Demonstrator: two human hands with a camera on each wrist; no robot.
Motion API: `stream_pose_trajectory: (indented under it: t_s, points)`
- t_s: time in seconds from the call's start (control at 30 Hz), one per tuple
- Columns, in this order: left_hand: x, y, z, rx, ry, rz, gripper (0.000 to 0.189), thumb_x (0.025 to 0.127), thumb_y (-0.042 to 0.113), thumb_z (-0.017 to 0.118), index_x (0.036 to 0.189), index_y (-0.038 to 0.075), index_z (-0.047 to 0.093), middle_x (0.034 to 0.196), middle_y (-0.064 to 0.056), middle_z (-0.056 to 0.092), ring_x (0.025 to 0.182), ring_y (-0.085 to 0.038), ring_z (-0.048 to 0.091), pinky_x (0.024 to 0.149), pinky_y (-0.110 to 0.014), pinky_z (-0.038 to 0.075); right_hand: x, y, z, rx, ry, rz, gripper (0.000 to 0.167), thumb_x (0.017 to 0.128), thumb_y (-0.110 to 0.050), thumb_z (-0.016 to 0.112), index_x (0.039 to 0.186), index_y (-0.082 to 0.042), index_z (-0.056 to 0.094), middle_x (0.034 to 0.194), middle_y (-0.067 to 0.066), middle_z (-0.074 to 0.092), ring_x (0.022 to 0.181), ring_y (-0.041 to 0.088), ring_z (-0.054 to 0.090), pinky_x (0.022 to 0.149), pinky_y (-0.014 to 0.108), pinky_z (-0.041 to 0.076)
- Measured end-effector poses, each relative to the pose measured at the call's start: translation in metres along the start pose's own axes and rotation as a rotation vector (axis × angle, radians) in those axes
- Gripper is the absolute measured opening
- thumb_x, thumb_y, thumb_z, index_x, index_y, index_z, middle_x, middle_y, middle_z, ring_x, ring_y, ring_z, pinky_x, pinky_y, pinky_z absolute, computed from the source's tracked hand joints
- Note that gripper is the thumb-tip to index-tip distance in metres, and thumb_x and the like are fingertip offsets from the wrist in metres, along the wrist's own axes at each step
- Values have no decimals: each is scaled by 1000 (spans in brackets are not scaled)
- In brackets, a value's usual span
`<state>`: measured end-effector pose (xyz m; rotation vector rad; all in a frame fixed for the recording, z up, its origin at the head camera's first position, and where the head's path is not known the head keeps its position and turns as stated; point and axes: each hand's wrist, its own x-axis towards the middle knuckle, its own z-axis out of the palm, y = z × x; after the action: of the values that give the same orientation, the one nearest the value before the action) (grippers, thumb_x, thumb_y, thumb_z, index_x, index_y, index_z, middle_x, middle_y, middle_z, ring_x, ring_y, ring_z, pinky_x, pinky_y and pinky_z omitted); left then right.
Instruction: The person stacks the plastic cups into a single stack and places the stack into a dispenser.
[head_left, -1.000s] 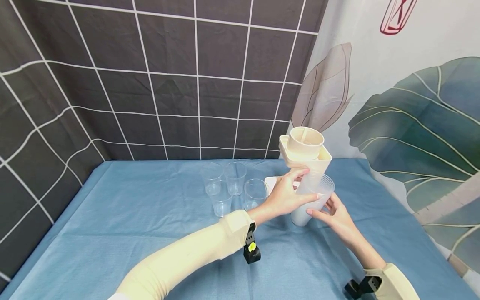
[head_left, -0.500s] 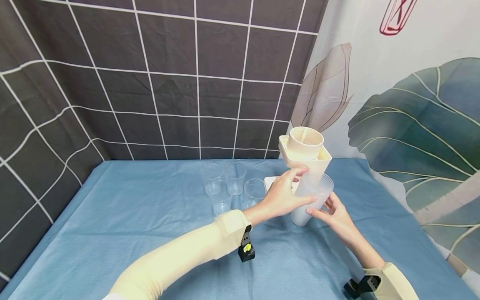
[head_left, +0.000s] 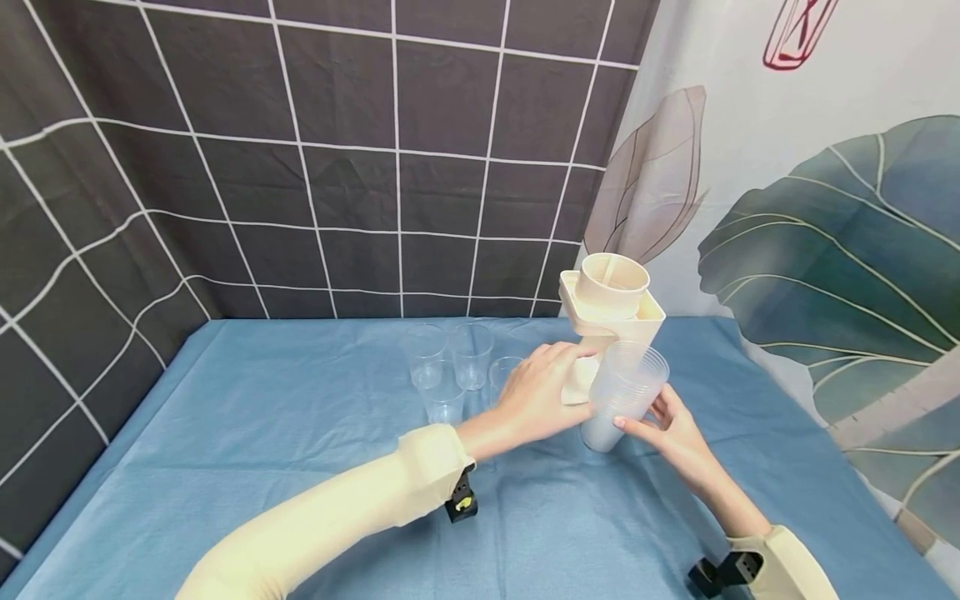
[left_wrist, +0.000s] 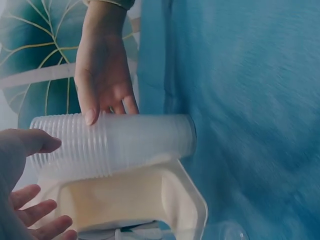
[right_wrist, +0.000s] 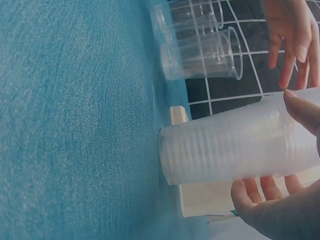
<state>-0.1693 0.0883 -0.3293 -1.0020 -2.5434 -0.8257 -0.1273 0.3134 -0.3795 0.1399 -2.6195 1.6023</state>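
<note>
A tall nested stack of clear plastic cups (head_left: 626, 392) stands slightly tilted on the cloth in front of a cream dispenser-like stand (head_left: 611, 300). My right hand (head_left: 675, 437) holds the stack from the right, thumb on one side and fingers on the other, as the right wrist view (right_wrist: 280, 210) also shows. Just left of the stack is my left hand (head_left: 540, 387), its fingers extended and spread. In the left wrist view its thumb (left_wrist: 45, 142) overlaps the stack's rims (left_wrist: 75, 145), while the other fingers hang apart from them.
Several single clear cups (head_left: 442, 400) stand upright left of the stand, one partly hidden behind my left hand. A blue cloth (head_left: 262, 433) covers the table. Behind it hang a dark grid-patterned curtain (head_left: 337, 192) and a white leaf-print curtain (head_left: 825, 242).
My left hand has let go of the cup stack's upper part and moved left, its fingers spreading. My right hand and the stack have stayed in place.
</note>
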Motion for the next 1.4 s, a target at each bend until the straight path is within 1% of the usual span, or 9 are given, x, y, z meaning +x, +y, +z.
stream_pose_trajectory:
  t_s: [0.1,0.2,0.37,0.6,0.83,1.0,1.13,1.23,1.4]
  points:
    - [-6,-5,-5,8,1,1,61,77,32,75,133,20,54,129,6,59,115,-13,55,91,-30,50,0,-1,-1,-7,2,9,79,88,-15,68,150,-8,19,147,13,38,114,-17,38,103,17,43]
    - [-12,-11,-9,4,8,-7,59,77,30,75,131,19,55,129,7,59,117,-13,54,93,-33,49,0,0,-1,-2,3,8,79,88,-15,68,150,-7,20,147,14,38,114,-17,38,91,0,36]
    - [-23,-26,-17,29,51,15,59,75,27,75,130,17,56,129,4,60,117,-15,54,101,-36,45,0,-1,-1,-11,1,18,79,88,-15,68,150,-8,19,147,14,38,114,-17,38,93,2,36]
    - [-40,-48,-31,58,136,34,57,74,25,77,126,14,59,126,0,63,118,-21,56,106,-39,41,0,-1,-1,-41,3,24,79,88,-16,68,150,-8,19,147,13,38,115,-17,37,110,38,38]
    - [-54,-69,-43,41,179,-10,57,74,24,78,126,13,59,125,-2,64,119,-23,56,110,-42,38,1,0,-1,-26,0,14,79,88,-16,68,150,-9,19,147,11,38,115,-17,37,98,7,39]
    - [-60,-82,-52,34,214,-37,56,75,26,78,126,13,59,124,-3,64,119,-23,56,109,-42,38,0,0,-1,-12,3,12,79,88,-15,68,150,-9,20,146,12,37,115,-18,37,94,2,36]
    - [-63,-93,-60,11,237,-69,58,75,28,77,128,11,59,126,-5,63,120,-26,54,108,-47,38,0,0,-1,-20,3,15,79,88,-16,69,150,-8,19,147,13,38,114,-19,37,109,26,40]
    - [-64,-102,-68,-30,239,-98,62,74,27,79,130,10,57,130,-7,61,122,-28,52,106,-51,39,0,0,-1,-34,4,20,80,88,-16,69,150,-8,19,147,13,38,118,-14,38,111,42,36]
    - [-66,-118,-76,-98,228,-144,68,74,25,80,134,9,52,135,-9,56,126,-30,49,106,-52,38,1,0,-2,-38,0,20,80,89,-17,68,151,-8,18,148,15,37,135,18,39,111,44,35]
